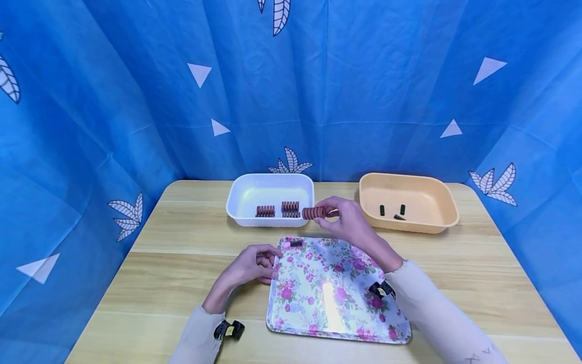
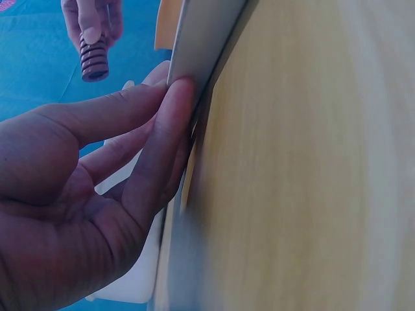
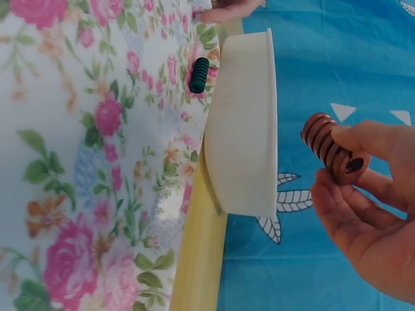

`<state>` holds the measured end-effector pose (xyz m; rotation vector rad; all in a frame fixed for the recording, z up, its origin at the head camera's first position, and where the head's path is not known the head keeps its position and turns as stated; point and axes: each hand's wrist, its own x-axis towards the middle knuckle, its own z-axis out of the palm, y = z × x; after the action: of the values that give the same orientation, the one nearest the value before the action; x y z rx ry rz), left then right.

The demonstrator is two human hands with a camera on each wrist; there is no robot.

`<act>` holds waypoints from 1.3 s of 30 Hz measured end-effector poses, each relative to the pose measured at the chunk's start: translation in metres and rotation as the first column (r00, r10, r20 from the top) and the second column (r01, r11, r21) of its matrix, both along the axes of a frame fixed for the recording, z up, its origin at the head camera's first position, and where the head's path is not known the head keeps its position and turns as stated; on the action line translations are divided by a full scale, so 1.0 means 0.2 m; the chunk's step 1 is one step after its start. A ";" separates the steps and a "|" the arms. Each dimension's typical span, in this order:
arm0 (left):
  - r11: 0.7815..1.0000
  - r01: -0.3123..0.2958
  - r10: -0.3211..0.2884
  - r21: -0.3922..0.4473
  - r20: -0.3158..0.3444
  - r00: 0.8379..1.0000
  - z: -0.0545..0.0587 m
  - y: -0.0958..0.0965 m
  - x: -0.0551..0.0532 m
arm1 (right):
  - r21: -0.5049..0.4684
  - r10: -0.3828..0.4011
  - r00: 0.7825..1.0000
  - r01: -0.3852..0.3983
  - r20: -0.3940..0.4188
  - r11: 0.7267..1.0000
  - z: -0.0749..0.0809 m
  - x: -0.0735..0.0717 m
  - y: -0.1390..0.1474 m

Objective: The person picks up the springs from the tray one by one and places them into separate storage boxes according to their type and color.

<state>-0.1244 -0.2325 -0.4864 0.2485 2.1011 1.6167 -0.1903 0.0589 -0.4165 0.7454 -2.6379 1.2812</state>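
Observation:
Between thumb and fingers, my right hand (image 1: 342,218) pinches a thick reddish-brown coil spring (image 1: 313,213), held up at the near right corner of the white bin (image 1: 241,218). The right wrist view shows the same spring (image 3: 326,146) tilted, its hollow end facing the palm. My left hand (image 1: 254,264) grips the left edge of the floral tray (image 1: 313,283); in the left wrist view, thumb and fingers pinch the tray rim (image 2: 201,45). One small dark green spring (image 3: 200,75) lies on the tray near its far left corner.
Several brown springs (image 1: 290,206) lie in the white bin at the table's back. To its right stands a pale orange bin (image 1: 436,202) holding 3 small dark springs (image 1: 402,209). A blue curtain (image 1: 318,91) hangs behind and beside the wooden table (image 1: 182,283).

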 end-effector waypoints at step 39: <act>1.000 -0.004 0.004 0.014 0.011 1.000 0.00 0.00 0.00 | 0.089 -0.038 0.999 0.035 0.023 0.995 -0.01 -0.30 -0.18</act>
<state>-0.1236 -0.2317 -0.4859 0.2394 2.0837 1.6325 -0.2508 0.0219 -0.4177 0.6943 -2.7303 1.1783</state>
